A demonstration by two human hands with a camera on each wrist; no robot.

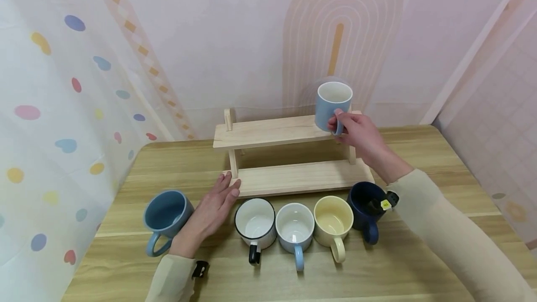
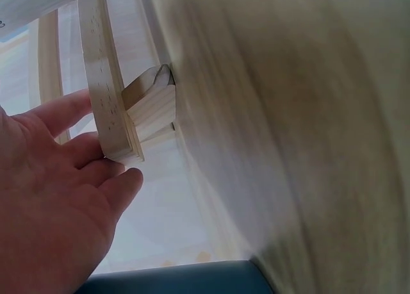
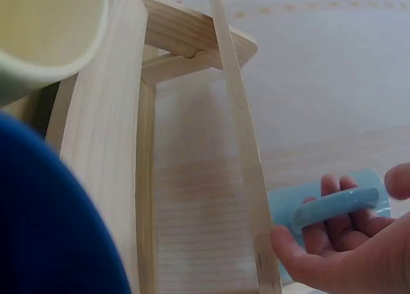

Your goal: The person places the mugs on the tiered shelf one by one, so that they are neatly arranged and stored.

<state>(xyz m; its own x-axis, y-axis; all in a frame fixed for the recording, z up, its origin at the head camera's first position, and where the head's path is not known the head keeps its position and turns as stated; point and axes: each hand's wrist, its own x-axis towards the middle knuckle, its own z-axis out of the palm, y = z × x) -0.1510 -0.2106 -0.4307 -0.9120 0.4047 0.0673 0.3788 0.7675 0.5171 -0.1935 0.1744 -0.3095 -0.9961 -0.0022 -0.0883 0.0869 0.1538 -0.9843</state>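
Observation:
My right hand (image 1: pixel 358 134) grips the handle of a light blue mug (image 1: pixel 325 108) with a white inside. Upright, the mug is at the right end of the top board (image 1: pixel 268 132) of a two-tier wooden shelf. The right wrist view shows fingers curled through the mug's handle (image 3: pixel 336 206). My left hand (image 1: pixel 214 209) touches the left end of the lower board (image 1: pixel 293 178), its fingers nearly straight; the left wrist view shows the fingertips at the board's end (image 2: pixel 109 114). A teal mug (image 1: pixel 168 218) stands left of that hand.
In front of the shelf stand a white mug with a black rim (image 1: pixel 255 223), a white mug with a light blue handle (image 1: pixel 295 227), a yellow mug (image 1: pixel 333 220) and a navy mug (image 1: pixel 365 204) near the right sleeve. A patterned curtain (image 1: pixel 235 50) hangs behind the wooden table (image 1: pixel 335 283).

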